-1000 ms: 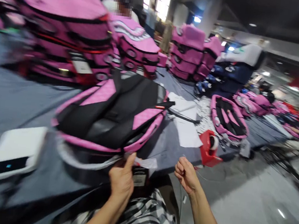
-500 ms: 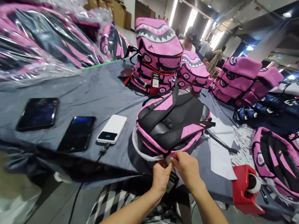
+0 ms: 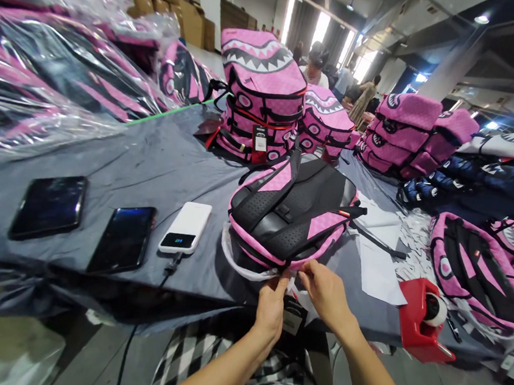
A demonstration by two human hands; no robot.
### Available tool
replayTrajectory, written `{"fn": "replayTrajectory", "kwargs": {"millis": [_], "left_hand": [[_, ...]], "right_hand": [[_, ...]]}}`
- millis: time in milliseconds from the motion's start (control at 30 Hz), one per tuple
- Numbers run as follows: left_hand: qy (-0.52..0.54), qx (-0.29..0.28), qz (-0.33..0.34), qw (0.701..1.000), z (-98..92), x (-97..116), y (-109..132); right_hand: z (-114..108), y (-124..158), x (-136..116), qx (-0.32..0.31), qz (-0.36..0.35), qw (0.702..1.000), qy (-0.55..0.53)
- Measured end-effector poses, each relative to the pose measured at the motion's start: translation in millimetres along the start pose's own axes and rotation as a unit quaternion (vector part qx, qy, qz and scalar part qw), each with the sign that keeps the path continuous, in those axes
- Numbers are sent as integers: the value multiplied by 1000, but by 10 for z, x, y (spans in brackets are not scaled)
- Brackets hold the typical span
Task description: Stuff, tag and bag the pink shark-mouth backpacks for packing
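Note:
A pink-and-black backpack (image 3: pixel 296 212) lies on the cloth-covered table in front of me, its padded straps facing up. A white plastic strip (image 3: pixel 244 272) curves around its near left edge. My left hand (image 3: pixel 271 304) is at the backpack's near end, with thumb and finger pinched on the end of this strip. Close beside it, my right hand (image 3: pixel 326 293) has its fingertips pressed together at the pink edge; what lies between them is hidden. A dark hang tag (image 3: pixel 293 316) with a pale label hangs below, between my hands.
Left of the backpack are a white power bank (image 3: pixel 185 228) with a cable, a phone (image 3: pixel 122 239) and a dark tablet (image 3: pixel 48 206). Stacked pink backpacks (image 3: pixel 260 95) stand behind. To the right are paper sheets (image 3: pixel 380 270), a red tape dispenser (image 3: pixel 422 320) and another backpack (image 3: pixel 481 271).
My hands have drawn slightly apart at the backpack's near edge, and more of the hang tag shows between them. The whole view has shifted a little.

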State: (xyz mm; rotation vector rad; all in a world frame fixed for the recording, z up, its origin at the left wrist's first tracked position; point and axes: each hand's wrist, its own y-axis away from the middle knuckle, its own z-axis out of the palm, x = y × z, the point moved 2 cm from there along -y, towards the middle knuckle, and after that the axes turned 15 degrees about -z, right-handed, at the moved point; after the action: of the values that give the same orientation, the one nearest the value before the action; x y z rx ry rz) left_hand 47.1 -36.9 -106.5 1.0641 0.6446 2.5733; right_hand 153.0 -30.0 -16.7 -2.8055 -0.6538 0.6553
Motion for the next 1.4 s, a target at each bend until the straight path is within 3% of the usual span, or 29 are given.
{"fn": "replayTrajectory", "kwargs": {"millis": [100, 233, 500, 633, 733, 900, 1000, 1100, 1167, 1267, 1333, 1400], "left_hand": [[25, -8, -6, 1000, 1, -12, -2], [23, 6, -8, 1000, -19, 0, 4], [16, 26, -12, 999, -13, 49, 23], [35, 44, -11, 998, -21, 55, 16], [35, 54, -4, 998, -29, 56, 14], [14, 49, -5, 999, -32, 85, 21], [0, 32, -13, 999, -30, 134, 10], [-13, 39, -10, 999, -39, 206, 36], [-40, 31, -15, 999, -59, 247, 121], [-101, -49, -47, 993, -151, 274, 379], [-159, -92, -63, 981, -288, 302, 607], [-226, -89, -66, 968, -473, 384, 836]], "right_hand": [[92, 42, 112, 25, 25, 992, -118], [340, -9, 254, 44, 75, 961, -262], [505, -104, 318, 41, 100, 929, -353], [496, -77, 299, 85, 154, 929, -326], [490, -50, 264, 43, 174, 912, -370], [534, -25, 281, -88, 244, 807, -530], [605, -42, 348, -99, 287, 740, -601], [680, -77, 385, -73, 302, 713, -629], [709, -98, 388, -71, 297, 716, -628], [710, -73, 411, -91, 289, 713, -632], [689, 23, 464, -115, 288, 706, -637], [660, 199, 545, -134, 283, 699, -643]]}}
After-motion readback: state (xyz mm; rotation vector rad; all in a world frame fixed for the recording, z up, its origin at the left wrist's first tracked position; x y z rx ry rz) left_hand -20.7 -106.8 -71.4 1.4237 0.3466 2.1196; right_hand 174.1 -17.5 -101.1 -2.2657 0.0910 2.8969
